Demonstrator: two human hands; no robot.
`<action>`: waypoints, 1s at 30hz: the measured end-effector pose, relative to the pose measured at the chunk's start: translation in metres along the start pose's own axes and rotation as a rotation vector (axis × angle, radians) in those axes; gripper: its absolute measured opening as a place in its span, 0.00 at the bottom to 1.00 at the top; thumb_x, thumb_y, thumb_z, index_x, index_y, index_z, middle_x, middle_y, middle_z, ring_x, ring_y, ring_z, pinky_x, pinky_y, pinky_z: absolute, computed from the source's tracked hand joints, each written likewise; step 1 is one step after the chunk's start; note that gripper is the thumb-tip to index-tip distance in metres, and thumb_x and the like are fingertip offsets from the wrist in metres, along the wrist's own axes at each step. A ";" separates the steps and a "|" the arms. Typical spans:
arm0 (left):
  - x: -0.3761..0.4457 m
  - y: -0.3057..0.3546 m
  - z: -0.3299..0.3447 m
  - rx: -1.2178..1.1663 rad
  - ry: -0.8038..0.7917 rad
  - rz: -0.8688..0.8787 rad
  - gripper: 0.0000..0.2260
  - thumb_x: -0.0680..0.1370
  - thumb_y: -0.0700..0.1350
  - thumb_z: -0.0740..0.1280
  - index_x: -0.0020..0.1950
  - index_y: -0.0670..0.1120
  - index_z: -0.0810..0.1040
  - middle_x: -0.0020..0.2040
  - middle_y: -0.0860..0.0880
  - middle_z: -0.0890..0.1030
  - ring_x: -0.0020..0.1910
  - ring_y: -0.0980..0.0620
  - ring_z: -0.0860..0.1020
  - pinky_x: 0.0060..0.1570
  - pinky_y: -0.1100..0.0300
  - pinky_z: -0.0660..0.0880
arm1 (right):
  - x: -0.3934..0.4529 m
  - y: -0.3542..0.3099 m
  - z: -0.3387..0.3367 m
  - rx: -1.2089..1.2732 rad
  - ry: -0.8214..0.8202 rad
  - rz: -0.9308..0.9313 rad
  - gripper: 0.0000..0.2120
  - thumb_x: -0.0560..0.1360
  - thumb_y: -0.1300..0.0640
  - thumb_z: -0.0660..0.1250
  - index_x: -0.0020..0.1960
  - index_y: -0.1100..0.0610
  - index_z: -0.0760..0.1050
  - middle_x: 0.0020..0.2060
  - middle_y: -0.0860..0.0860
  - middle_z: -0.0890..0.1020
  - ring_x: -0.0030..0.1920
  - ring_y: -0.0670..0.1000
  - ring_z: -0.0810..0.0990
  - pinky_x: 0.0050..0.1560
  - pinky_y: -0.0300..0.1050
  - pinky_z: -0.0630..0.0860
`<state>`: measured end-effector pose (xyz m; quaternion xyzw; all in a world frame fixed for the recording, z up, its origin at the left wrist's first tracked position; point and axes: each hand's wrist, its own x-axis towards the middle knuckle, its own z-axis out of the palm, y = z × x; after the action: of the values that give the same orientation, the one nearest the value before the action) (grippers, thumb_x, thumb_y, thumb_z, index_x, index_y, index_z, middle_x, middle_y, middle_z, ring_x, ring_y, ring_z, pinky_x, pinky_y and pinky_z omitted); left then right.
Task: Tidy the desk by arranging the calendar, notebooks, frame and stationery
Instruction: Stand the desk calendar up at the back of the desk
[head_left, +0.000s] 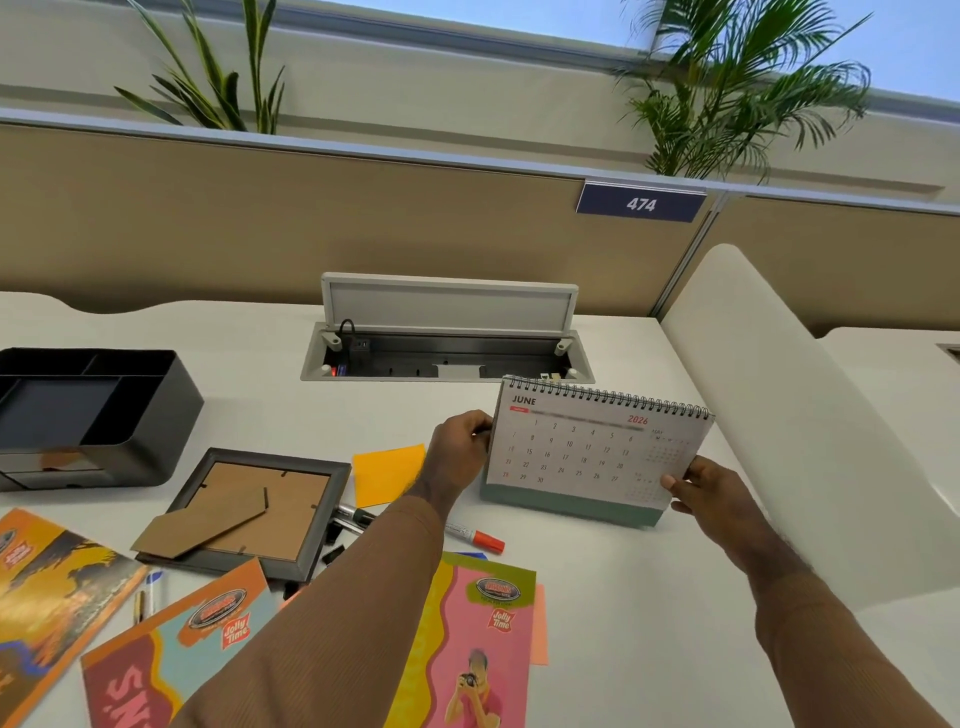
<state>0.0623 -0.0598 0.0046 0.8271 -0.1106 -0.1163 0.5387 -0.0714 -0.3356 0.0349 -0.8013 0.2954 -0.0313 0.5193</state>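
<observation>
Left hand (460, 449) grips calendar (597, 447) edge; right hand (701, 488) pinches its lower corner.

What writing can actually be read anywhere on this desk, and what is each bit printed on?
"474": blue sign on the partition.
"JUNE", "2026", "MAY", dates 1 to 30: calendar in both hands.
"Jolly Time": pink notebook.
"Jolly Time": orange notebook.
Blurred: notebook logo ovals, calendar header line, small month grids.

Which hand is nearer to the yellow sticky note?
Left. The left hand holds the calendar's left edge, just right of the sticky note. The right hand grips the calendar's far corner.
</observation>
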 end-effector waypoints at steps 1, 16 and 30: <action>0.002 0.000 0.001 -0.012 0.005 0.009 0.09 0.81 0.39 0.58 0.50 0.42 0.78 0.46 0.51 0.80 0.48 0.49 0.79 0.37 0.72 0.74 | 0.001 -0.001 -0.002 0.005 -0.003 -0.008 0.09 0.77 0.66 0.64 0.56 0.59 0.75 0.53 0.56 0.81 0.53 0.60 0.79 0.53 0.55 0.78; 0.012 0.005 0.008 0.003 -0.012 0.037 0.11 0.81 0.40 0.59 0.54 0.44 0.82 0.51 0.46 0.84 0.48 0.50 0.79 0.45 0.64 0.76 | 0.003 0.010 0.001 0.094 0.065 -0.011 0.10 0.76 0.69 0.64 0.56 0.63 0.76 0.51 0.57 0.81 0.52 0.62 0.78 0.53 0.52 0.77; 0.005 0.013 0.004 0.017 0.004 -0.023 0.14 0.82 0.40 0.57 0.66 0.44 0.76 0.63 0.46 0.79 0.64 0.44 0.75 0.60 0.52 0.76 | -0.011 0.011 -0.005 -0.152 0.190 -0.060 0.13 0.74 0.58 0.70 0.57 0.54 0.76 0.54 0.50 0.82 0.48 0.55 0.82 0.50 0.51 0.78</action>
<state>0.0649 -0.0699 0.0143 0.8331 -0.1008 -0.1196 0.5305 -0.0869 -0.3375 0.0308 -0.8403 0.3206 -0.1002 0.4255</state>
